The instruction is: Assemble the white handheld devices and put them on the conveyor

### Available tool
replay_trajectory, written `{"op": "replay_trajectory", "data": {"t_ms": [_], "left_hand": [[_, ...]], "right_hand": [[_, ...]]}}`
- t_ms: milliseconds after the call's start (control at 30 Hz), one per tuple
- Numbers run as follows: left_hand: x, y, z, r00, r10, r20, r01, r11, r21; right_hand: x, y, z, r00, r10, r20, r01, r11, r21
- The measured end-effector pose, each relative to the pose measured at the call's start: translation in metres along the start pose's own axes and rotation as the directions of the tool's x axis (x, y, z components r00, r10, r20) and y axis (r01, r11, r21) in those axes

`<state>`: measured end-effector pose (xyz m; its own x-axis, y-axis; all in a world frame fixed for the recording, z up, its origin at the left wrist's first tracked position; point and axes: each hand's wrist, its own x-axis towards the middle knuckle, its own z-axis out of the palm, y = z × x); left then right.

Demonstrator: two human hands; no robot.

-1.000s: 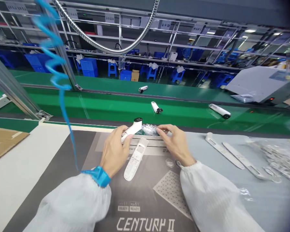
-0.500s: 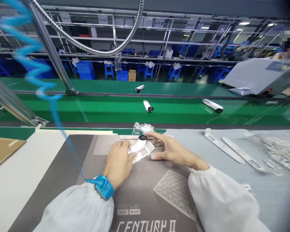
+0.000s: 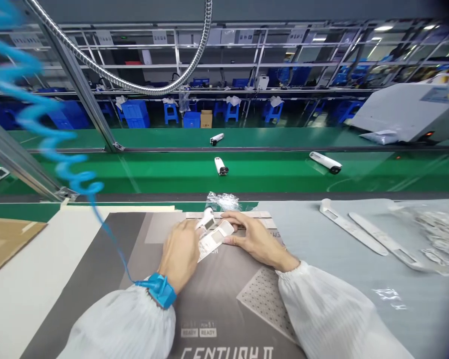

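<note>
A white device with a small dark window is held in my left hand, whose fingers are closed round it. Beside it lies a flat white cover with a rectangular opening, slanting over the grey printed mat. My right hand pinches the far right end of this cover between thumb and fingers. The lower ends of both pieces are partly hidden behind my left hand. A blue wrist strap with a coiled cord circles my left wrist.
Two white covers lie at the right near a pile of clear bags. White devices rest on the green belt. Crumpled film sits beyond my hands; cardboard is at left.
My right hand has moved left and closed on the cover. The device in my left hand has turned, now showing its window instead of its black end. The view has shifted slightly.
</note>
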<state>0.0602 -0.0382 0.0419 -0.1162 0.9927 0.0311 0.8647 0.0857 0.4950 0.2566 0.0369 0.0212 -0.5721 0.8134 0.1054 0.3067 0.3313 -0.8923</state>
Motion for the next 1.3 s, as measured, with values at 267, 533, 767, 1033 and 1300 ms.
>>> {"op": "replay_trajectory", "data": {"t_ms": [267,533,767,1033,1300], "left_hand": [[-0.008,0.008,0.005,0.966,0.258,0.025,-0.259,0.957,0.133],[-0.008,0.007,0.01,0.956,0.27,0.115,-0.28,0.956,0.082],[-0.012,0.014,0.009,0.966,0.258,-0.011,-0.252,0.933,-0.256],[-0.023,0.044,0.013,0.933,0.179,0.312,-0.223,0.968,0.111],[-0.006,0.009,0.006,0.951,0.184,-0.25,-0.188,0.982,0.011]], "right_hand": [[0.0,0.002,0.002,0.999,-0.006,-0.04,0.004,0.998,-0.062],[-0.001,0.007,-0.001,0.999,0.019,-0.047,-0.017,0.998,0.057],[0.005,-0.007,0.015,0.979,0.125,-0.159,-0.017,0.833,0.553],[0.009,-0.023,0.045,0.854,0.517,0.048,-0.16,0.175,0.971],[0.002,-0.038,0.041,0.984,0.156,0.085,-0.119,0.22,0.968]]}}
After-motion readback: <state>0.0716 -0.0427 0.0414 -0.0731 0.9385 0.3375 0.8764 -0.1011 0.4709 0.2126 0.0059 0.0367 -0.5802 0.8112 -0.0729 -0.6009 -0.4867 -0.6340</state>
